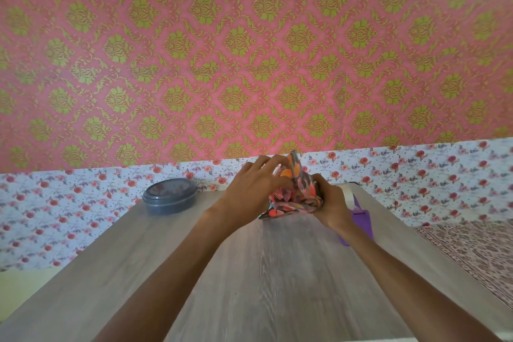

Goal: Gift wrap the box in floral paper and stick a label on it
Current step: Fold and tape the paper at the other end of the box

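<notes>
A box covered in dark floral paper (297,197) with orange and pink blooms stands near the far middle of the wooden table (249,272). My left hand (255,183) rests over its left and top side, fingers bent onto the paper. My right hand (329,203) grips the box's right side, thumb on the paper. A pointed flap of paper sticks up above the box. The box itself is hidden under the paper. No label is visible.
A round dark lidded container (170,196) sits at the table's far left. A purple tape dispenser (358,219) with a tape roll lies right of the box, partly behind my right wrist. Patterned wallpaper rises behind the table; a patterned cloth lies at right.
</notes>
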Motion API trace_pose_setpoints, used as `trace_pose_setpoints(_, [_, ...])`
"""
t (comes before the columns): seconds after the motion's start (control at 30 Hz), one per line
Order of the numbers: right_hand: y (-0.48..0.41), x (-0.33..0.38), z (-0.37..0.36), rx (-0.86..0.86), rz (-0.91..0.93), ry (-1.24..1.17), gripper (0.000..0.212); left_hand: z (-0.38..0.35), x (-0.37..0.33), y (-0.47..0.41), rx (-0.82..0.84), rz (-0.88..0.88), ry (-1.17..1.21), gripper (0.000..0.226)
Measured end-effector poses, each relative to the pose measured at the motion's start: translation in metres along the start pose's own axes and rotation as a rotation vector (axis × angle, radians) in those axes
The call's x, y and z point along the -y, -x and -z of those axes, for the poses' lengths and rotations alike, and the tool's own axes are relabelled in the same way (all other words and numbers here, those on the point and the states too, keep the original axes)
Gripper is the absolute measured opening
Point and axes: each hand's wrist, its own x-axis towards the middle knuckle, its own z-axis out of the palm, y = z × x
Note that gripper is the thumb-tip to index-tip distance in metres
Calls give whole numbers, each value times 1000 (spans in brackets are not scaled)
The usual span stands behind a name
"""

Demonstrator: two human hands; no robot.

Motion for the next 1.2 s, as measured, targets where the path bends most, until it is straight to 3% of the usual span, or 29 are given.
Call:
trace_pose_setpoints(0.2, [5,-5,-2,-62,8,17,34,6,4,8,-121,-21,-181,20])
trace_pose_setpoints(0.27, [3,-5,-1,-70,-39,2,25,11,3,9,-181,51,-186,14])
trace_pose_setpoints(0.33, [3,-3,3,-54,-106,-60,39,19,5,11,-236,157,-164,9])
trace_pose_setpoints(0.43, [10,-5,6,-110,-42,-85,63,26,7,12,-194,203,-209,21])
trace_pose_setpoints(0.5, [9,-4,3,-126,-43,-75,56,29,7,13,-157,229,-236,35])
trace_pose_setpoints(0.57, [7,-5,2,-120,-60,-60,34,32,7,14,-112,275,-245,41])
trace_pose_setpoints(0.67, [7,-1,1,-92,-76,-8,33,34,3,16,-31,291,-267,33])
trace_pose_setpoints(0.77, [3,-1,0,-83,-108,13,32,28,-9,15,13,272,-286,41])
trace_pose_setpoints(0.97, [6,-2,1,-125,-82,23,36,5,-9,15,-231,216,-265,14])
trace_pose_setpoints(1.1, [3,-3,6,-113,-120,52,46,2,-6,22,-319,439,46,17])
trace_pose_setpoints(1.2, [1,-1,3,-107,-107,63,45,0,-8,24,-345,425,-8,26])
